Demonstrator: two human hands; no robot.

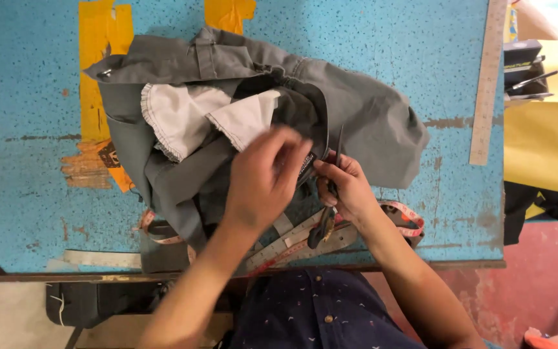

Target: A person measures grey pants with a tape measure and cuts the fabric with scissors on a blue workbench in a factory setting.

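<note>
From the head camera, grey trousers lie bunched on the blue table, white pocket linings turned out. The left hand pinches the fabric near a dark label, fingers pressed together. The right hand grips scissors, blades touching the cloth. A measuring tape lies beneath; a metal ruler rests well apart.

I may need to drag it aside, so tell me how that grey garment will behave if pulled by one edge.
The grey garment lies crumpled in soft folds, so it is probably floppy and would stretch out and trail rather than slide as one piece. It covers part of the measuring tape, which might drag along. The left hand rests on it and would likely hold it back.
</note>
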